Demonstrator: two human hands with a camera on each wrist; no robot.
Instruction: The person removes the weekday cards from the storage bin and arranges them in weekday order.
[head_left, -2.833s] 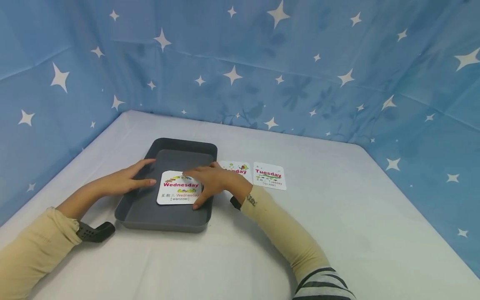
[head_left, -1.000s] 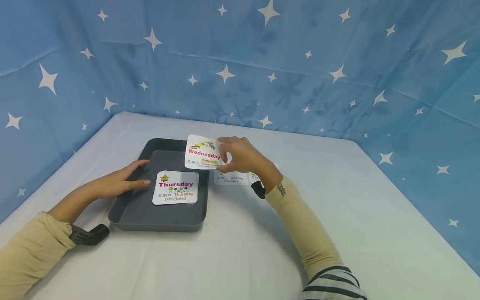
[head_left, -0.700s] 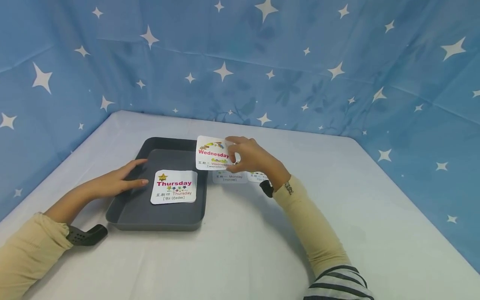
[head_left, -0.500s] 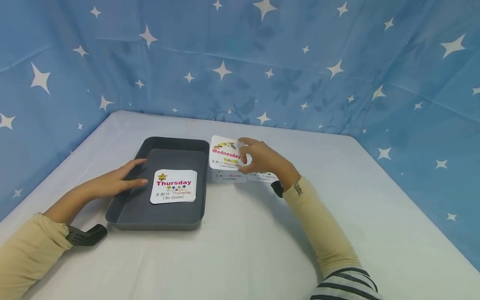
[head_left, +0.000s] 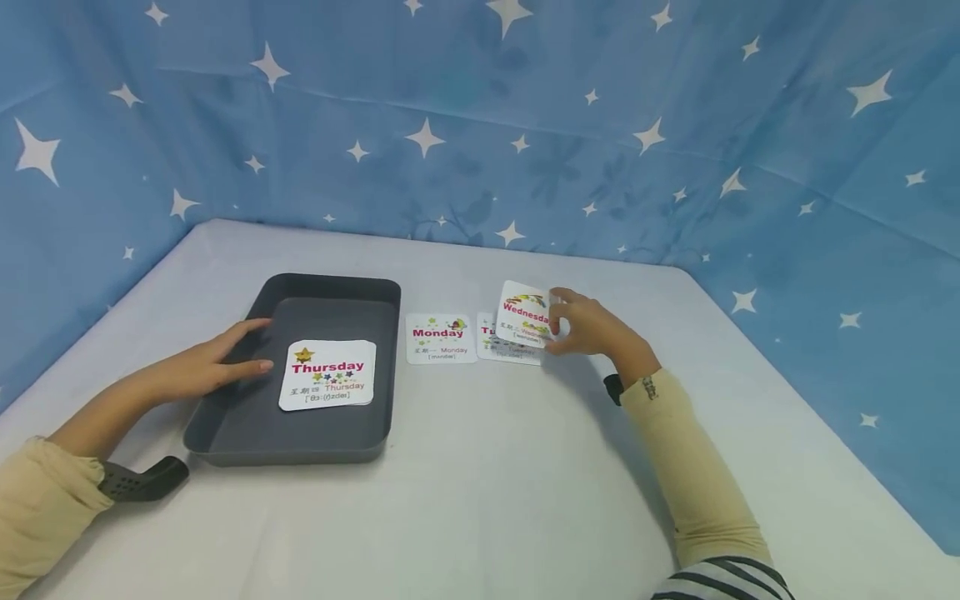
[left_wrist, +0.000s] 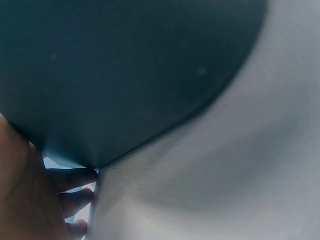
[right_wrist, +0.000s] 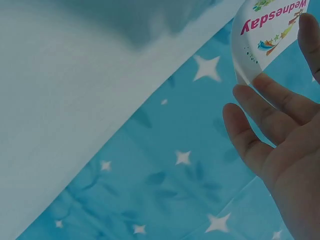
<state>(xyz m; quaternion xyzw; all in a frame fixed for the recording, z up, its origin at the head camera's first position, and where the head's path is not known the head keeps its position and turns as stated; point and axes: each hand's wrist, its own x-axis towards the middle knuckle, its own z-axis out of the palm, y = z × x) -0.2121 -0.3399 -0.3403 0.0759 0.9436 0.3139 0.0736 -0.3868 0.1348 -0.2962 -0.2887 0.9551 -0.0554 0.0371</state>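
Observation:
My right hand [head_left: 592, 327] pinches the Wednesday card [head_left: 521, 310] by its right edge, thumb below and fingers above. This white square card, tilted, overlaps the Tuesday card [head_left: 510, 352] and hides much of it. In the right wrist view the Wednesday card [right_wrist: 272, 25] bends slightly between thumb and fingertips. On the left, my hand [head_left: 191, 367] holds the dark grey tray [head_left: 337, 310] by its left side, thumb and index finger over the rim. The left wrist view has the other fingers [left_wrist: 75, 200] at the tray's edge. A Thursday card [head_left: 327, 373] tops a small stack inside the tray.
The Monday card [head_left: 441, 339] lies face up between the tray and the Tuesday card, on a white-covered table [head_left: 465, 483]. A blue star-patterned curtain [head_left: 450, 100] stands behind and along both sides.
My right hand has lifted the Wednesday card off the stack, uncovering Thursday, and carried it right past Monday to above Tuesday. The left hand has stayed at the tray.

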